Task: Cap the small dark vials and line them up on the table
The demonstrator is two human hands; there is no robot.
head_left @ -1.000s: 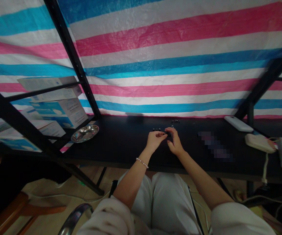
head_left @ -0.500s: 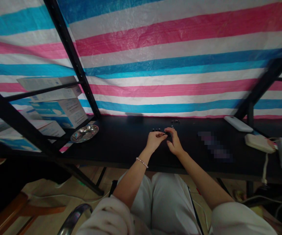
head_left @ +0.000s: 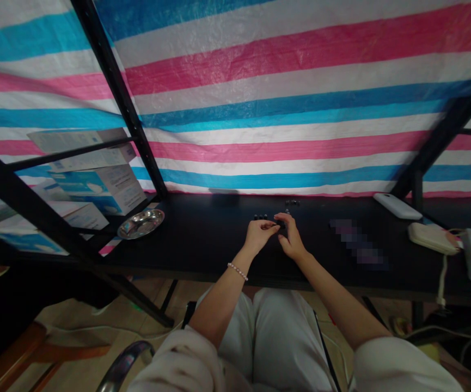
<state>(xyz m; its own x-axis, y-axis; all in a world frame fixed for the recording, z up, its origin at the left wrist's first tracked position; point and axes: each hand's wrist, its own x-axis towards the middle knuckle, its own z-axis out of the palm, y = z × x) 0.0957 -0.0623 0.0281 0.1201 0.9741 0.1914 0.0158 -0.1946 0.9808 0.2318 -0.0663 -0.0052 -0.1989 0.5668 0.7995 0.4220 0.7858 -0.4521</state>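
My left hand (head_left: 258, 234) comes in from the left, its fingertips pinched together on a small dark piece (head_left: 281, 224) too small to name. From the other side my right hand (head_left: 293, 237) curves around the same piece, with index finger above and thumb lower down. The fingertips of both hands nearly meet over the black table (head_left: 202, 239). Just beyond my left fingers stands a short row of small black parts (head_left: 261, 217). Several tiny dark and shiny pieces (head_left: 293, 202) lie farther back, beyond my right hand.
A shiny metal dish (head_left: 141, 224) stands on the left by stacked cartons (head_left: 108, 188). To the right are a blurred-out patch (head_left: 360, 245), a white oblong object (head_left: 397, 206) and a white box with a cable (head_left: 433, 238). Black frame posts flank the table, before a striped sheet.
Both hands stay in nearly the same place, fingertips close together at the dark piece. The view has shifted very slightly.
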